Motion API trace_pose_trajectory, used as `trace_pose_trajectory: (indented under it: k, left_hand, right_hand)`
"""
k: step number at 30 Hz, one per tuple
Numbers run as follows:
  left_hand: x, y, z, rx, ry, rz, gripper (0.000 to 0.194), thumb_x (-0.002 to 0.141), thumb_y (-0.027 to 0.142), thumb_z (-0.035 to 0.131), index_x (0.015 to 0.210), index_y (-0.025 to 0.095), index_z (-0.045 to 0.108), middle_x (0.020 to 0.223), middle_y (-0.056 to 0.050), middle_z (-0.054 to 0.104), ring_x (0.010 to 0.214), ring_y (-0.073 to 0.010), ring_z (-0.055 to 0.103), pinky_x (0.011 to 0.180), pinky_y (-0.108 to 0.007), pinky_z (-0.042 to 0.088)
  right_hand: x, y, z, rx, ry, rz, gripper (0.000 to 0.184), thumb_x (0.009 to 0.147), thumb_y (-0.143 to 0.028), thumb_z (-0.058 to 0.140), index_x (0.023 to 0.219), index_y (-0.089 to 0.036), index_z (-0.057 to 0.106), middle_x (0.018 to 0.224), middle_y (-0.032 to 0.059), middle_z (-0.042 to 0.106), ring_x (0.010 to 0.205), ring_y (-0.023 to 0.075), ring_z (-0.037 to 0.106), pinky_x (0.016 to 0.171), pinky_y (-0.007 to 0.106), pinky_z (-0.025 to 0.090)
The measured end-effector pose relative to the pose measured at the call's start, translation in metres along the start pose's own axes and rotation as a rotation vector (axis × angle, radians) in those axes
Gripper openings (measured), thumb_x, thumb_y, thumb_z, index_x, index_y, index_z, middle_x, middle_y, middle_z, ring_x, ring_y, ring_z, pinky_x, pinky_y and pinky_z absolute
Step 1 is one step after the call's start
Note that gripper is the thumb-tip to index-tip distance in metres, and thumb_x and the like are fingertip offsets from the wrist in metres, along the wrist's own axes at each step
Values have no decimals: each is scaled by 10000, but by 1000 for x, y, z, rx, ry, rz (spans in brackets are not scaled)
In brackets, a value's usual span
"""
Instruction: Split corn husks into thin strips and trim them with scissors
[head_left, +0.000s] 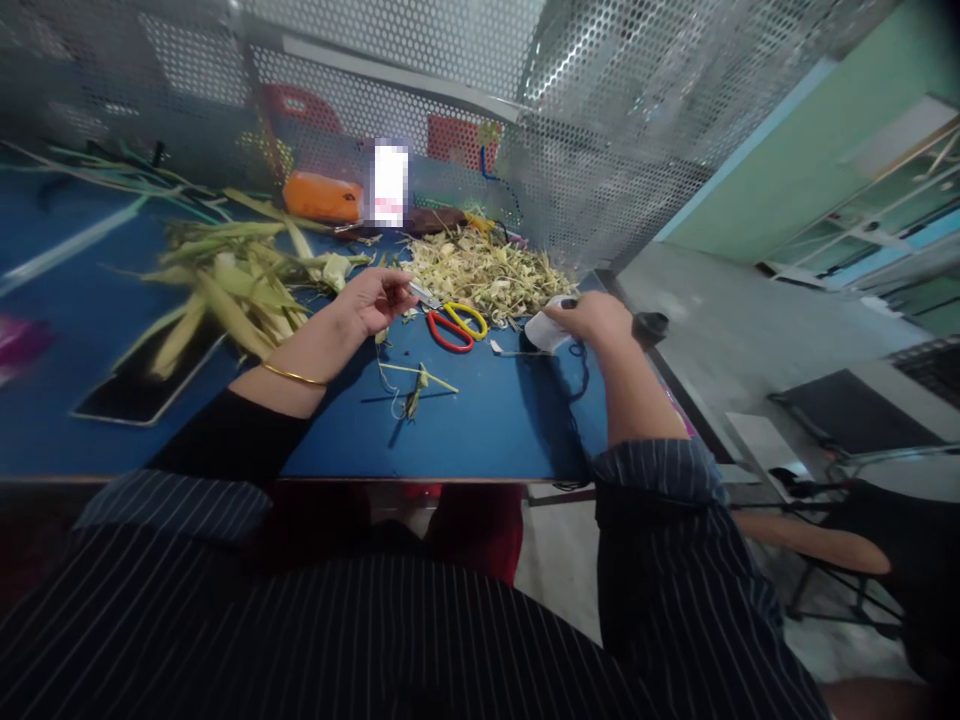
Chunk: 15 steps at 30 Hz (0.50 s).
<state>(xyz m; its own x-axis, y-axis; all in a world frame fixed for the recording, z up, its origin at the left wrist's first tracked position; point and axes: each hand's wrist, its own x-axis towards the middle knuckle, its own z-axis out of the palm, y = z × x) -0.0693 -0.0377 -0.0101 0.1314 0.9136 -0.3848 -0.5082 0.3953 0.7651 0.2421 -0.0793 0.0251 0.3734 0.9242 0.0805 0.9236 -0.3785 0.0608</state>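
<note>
My left hand [373,302] is above the table, with fingers curled into a pinch beside the blade end of a pair of scissors [455,325]. What it pinches, if anything, is too small to tell. The scissors have one red and one yellow handle loop. My right hand [600,322] is wrapped round a white corded tool [550,325] whose exact kind I cannot make out; a dark cord [581,375] hangs below it. Between my hands and the front edge lies a small tied piece of dry husk with thin stalks [416,385].
Shredded dry husk [487,270] is heaped at the back. Long corn husks [232,285] lie at left, partly over a black flat panel [146,375]. An orange pouch [322,197] and a bright, blurred-out rectangle [390,185] stand before a perforated metal screen [390,75]. Another person's arm [817,542] shows at right.
</note>
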Motion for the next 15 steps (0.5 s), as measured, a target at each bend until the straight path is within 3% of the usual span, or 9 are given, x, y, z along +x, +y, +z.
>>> trace_pose_trajectory:
  k: [4, 8, 12, 15]
  left_hand:
    - [-4, 7, -1, -33, -17, 33, 163, 718, 24, 615, 620, 140, 554, 496, 13, 540, 419, -59, 504, 565, -199, 564]
    - [-2, 14, -5, -69, -42, 50, 167, 712, 40, 632, 615, 156, 560, 495, 6, 553, 430, -69, 521, 555, -187, 561]
    - [1, 18, -10, -89, -56, 71, 189, 682, 44, 644, 602, 182, 543, 498, 6, 559, 444, -82, 534, 564, -189, 565]
    - [2, 19, -11, -80, -53, 85, 195, 673, 50, 641, 588, 190, 536, 492, 11, 549, 453, -85, 532, 560, -194, 565]
  right_hand:
    - [5, 25, -13, -12, -2, -116, 560, 735, -555, 586, 1134, -170, 669, 1153, 168, 674, 1061, 336, 619, 814, 403, 485]
    - [12, 55, -16, 56, -82, -221, 598, 717, -468, 623, 1266, -231, 599, 1233, 105, 649, 1097, 307, 601, 870, 382, 470]
    - [8, 75, -10, 301, -80, -232, 652, 676, -473, 675, 1270, -210, 609, 1144, 82, 684, 985, 268, 629, 869, 374, 477]
    - [-2, 75, -8, 506, -191, -352, 704, 627, -471, 712, 1263, -184, 615, 1114, 68, 690, 908, 225, 627, 852, 356, 489]
